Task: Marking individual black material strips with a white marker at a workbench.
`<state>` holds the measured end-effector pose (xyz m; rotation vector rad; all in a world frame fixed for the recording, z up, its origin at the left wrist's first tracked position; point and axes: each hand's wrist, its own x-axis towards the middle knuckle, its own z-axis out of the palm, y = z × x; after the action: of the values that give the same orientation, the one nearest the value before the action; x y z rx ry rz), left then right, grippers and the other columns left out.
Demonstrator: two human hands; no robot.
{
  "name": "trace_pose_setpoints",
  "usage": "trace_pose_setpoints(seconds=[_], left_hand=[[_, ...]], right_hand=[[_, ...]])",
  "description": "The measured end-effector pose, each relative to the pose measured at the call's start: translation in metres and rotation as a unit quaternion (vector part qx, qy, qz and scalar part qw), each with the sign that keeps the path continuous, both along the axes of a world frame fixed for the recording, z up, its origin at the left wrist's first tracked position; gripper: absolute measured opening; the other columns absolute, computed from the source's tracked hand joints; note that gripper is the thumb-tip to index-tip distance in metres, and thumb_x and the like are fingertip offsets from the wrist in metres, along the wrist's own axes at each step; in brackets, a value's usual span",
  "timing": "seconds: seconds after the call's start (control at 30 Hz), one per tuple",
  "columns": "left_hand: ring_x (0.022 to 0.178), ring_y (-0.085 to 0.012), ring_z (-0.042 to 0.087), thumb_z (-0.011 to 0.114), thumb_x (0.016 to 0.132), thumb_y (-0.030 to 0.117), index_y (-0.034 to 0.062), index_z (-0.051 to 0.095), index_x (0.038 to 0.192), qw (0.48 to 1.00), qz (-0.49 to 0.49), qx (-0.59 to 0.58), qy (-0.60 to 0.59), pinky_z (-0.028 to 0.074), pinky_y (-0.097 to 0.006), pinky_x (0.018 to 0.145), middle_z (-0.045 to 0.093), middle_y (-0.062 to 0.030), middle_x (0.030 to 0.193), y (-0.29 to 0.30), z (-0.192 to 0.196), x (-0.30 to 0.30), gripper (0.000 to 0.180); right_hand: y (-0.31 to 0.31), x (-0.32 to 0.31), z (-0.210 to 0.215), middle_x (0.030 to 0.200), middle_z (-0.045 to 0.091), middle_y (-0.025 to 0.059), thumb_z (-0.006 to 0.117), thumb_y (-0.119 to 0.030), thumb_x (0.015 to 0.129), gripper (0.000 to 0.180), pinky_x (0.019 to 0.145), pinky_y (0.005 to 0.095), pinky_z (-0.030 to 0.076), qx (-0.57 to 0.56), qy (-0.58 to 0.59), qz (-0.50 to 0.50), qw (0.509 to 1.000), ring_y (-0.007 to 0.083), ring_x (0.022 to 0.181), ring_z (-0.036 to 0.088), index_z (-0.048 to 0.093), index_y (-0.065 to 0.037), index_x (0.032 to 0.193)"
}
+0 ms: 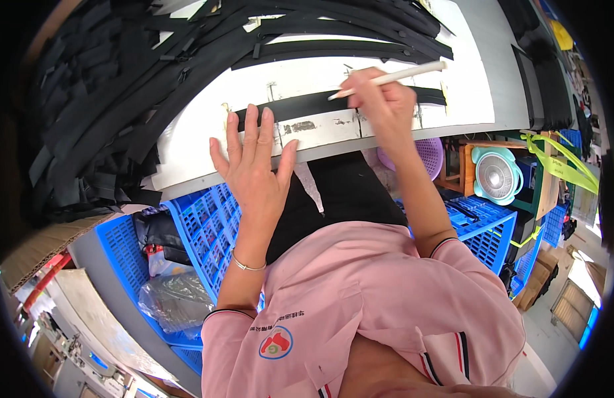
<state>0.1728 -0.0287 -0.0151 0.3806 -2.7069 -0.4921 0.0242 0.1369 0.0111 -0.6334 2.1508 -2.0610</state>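
A black zipper strip (307, 105) lies across a white board (467, 86) that carries dark pencil-like marks. My left hand (254, 169) is open, its fingers spread, with the fingertips resting on the strip's left end. In my right hand (390, 113) is a white pen (416, 70), gripped between thumb and fingers. Its tip points left and down at the middle of the strip; whether it touches the fabric I cannot tell. Just beyond lies another black zipper strip (333, 50), with a small slider near its right part.
A large heap of black strips (88, 119) covers the left and far side of the table. Below the table stand blue plastic crates (124, 249), a purple basket (430, 156) and a turquoise fan (496, 174). Dark stacked strips (549, 86) lie at the right.
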Motion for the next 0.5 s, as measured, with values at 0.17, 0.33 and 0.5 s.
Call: trace_pose_setpoints(seconds=[0.17, 0.33, 0.5], left_hand=[[0.152, -0.0341, 0.035, 0.073, 0.094, 0.038, 0.0100, 0.060, 0.145, 1.000, -0.007, 0.008, -0.005, 0.009, -0.060, 0.122, 0.053, -0.0095, 0.155, 0.000, 0.000, 0.001, 0.060], [0.153, -0.0349, 0.033, 0.073, 0.095, 0.037, 0.0102, 0.057, 0.149, 1.000, -0.003, -0.001, -0.023, 0.004, -0.061, 0.122, 0.050, -0.0106, 0.158, 0.006, 0.003, -0.001, 0.062], [0.152, -0.0348, 0.034, 0.072, 0.095, 0.035, 0.0100, 0.051, 0.153, 0.997, -0.066, 0.047, 0.020, 0.003, -0.062, 0.123, 0.046, -0.0107, 0.160, 0.037, 0.011, -0.022, 0.066]], right_hand=[[0.026, -0.015, -0.011, 0.067, 0.059, -0.0033, 0.065, -0.022, 0.104, 0.024, 0.052, 0.0223, 0.031, 0.055, -0.047, -0.081, 0.994, 0.0013, 0.058, 0.041, 0.078, -0.003, 0.096], [0.026, -0.015, -0.010, 0.070, 0.059, -0.0035, 0.063, -0.023, 0.105, 0.025, 0.053, 0.0199, 0.031, 0.076, -0.043, -0.072, 0.994, 0.0011, 0.060, 0.042, 0.077, -0.004, 0.097], [0.025, -0.015, -0.012, 0.066, 0.061, -0.0023, 0.068, -0.023, 0.102, 0.024, 0.049, 0.0216, 0.033, 0.069, -0.032, -0.073, 0.994, 0.0012, 0.055, 0.044, 0.078, -0.002, 0.097]])
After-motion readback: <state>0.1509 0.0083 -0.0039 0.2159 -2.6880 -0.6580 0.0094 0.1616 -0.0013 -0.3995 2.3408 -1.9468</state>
